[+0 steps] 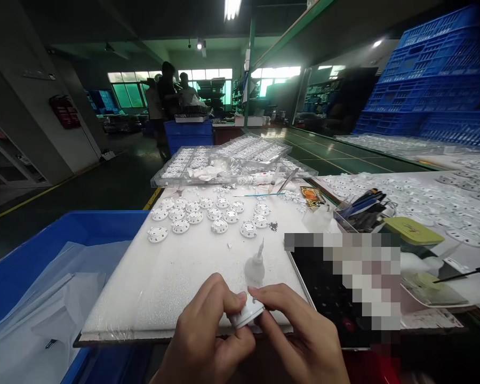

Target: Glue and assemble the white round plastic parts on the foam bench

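Observation:
Between both hands, just above the front edge of the foam-topped board (152, 298), is a round white plastic disc (248, 312), tilted on its side. My left hand (212, 325) pinches its left side with thumb and fingers. From the right, my right hand (296, 328) grips it, fingertips pressed on its face and rim. The disc's face is partly covered by the fingers. Right behind the hands stands a translucent squeeze bottle (255, 266) with a thin nozzle. Farther back, several similar white discs (180, 226) with dark holes lie in rough rows beside a small pile of dark bits (273, 226).
Clear trays of white parts (248, 152) stand at the board's far end. To the right are a partly pixelated tablet (316, 288), a tool holder (364, 210) and a yellow-lidded box (414, 230). A blue bin (104, 221) is at left; blue crates (432, 80) rise at right.

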Available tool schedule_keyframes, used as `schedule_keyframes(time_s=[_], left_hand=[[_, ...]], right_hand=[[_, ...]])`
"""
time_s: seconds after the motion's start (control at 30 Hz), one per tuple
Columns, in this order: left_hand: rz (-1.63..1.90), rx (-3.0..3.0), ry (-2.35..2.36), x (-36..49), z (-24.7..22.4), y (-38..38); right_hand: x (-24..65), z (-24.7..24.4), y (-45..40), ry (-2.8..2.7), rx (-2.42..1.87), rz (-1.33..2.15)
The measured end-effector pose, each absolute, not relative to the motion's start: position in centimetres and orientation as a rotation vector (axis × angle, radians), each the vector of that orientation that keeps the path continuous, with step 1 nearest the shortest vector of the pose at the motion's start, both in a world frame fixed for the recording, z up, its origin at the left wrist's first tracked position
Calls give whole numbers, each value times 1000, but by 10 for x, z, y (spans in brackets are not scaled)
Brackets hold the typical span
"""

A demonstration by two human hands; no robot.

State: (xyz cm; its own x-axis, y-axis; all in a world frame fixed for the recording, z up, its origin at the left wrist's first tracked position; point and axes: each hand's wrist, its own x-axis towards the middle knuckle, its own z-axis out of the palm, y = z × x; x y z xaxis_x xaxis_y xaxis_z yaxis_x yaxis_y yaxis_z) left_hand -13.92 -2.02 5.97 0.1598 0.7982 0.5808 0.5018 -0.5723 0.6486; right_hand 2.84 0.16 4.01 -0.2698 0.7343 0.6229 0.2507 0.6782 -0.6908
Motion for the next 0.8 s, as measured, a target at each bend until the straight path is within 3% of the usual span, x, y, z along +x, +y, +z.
schedule_keyframes(time_s=[0.43,0.8], left_hand=[[1270,1858,1189,-154,71,-11],[1252,1292,1127,-160,41,4]], right_hand=[[17,45,11,-1813,-685,605],[14,32,23,-1913,-806,878]])
